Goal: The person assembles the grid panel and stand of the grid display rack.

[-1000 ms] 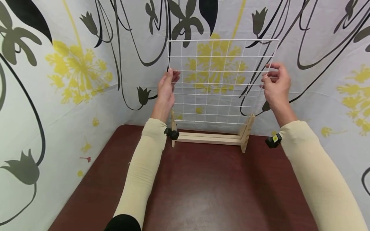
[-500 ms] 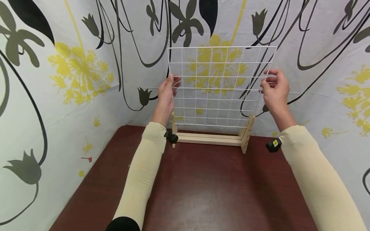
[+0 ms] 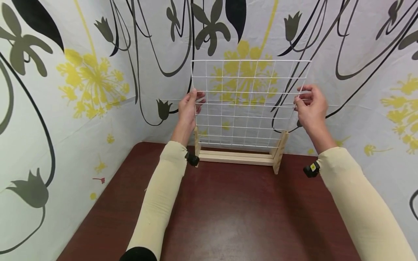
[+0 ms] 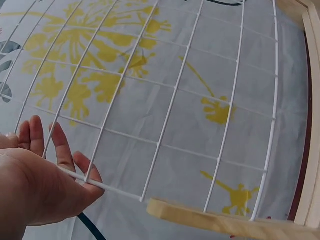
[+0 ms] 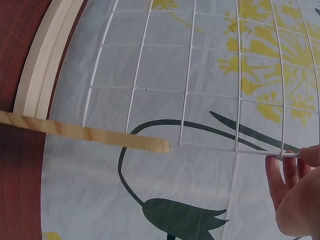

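A white wire grid panel (image 3: pixel 251 60) stands upright above a light wooden stand (image 3: pixel 236 158). My left hand (image 3: pixel 187 108) holds the panel's left edge wire, its fingers behind the mesh in the left wrist view. On the opposite side my right hand (image 3: pixel 311 105) pinches the right edge wire between thumb and fingers. The panel's lower part sits between the stand's two uprights, with its bottom wire above the crossbar. In the right wrist view one upright (image 5: pixel 100 137) lies close beside the panel's edge; whether they touch I cannot tell.
The stand rests near the back of a dark red-brown table (image 3: pixel 235 210). Behind and to the left hangs a white cloth (image 3: pixel 365 72) printed with grey, black and yellow flowers. Small black devices are strapped at both wrists, over pale sleeves.
Both hands have lowered the wire grid panel steadily, so its bottom wire is nearer the crossbar. The stand has stayed in place.
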The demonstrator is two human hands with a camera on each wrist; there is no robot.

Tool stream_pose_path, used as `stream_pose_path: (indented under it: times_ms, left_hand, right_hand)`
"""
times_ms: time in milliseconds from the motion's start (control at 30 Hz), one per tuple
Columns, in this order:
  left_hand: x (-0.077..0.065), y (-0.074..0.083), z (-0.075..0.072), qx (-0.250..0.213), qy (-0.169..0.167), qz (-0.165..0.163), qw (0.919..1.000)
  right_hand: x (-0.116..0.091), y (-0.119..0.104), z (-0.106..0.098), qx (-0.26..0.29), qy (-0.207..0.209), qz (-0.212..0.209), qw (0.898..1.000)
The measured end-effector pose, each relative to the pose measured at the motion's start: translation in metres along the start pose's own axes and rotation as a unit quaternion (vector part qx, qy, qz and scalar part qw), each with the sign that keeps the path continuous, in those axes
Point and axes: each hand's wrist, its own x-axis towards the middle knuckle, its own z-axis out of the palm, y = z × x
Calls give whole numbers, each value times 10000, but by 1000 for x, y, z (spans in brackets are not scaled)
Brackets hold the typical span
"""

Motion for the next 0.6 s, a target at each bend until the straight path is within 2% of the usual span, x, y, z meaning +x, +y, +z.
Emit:
stream_pose_path:
  times_ms: [233,433,600]
  left_hand:
    - [-3,-8,1,275,-110,151,9994]
    - [-10,-22,-10,467,146,270,9984]
    - [-11,-29,-12,601,220,344,9974]
  right_hand:
    - [-8,8,-7,-165,-36,-100,9998]
    - [-14,19,-5,-188,-310,-161,9992]
    - [-18,22,-6,-366,-304,-312,9984]
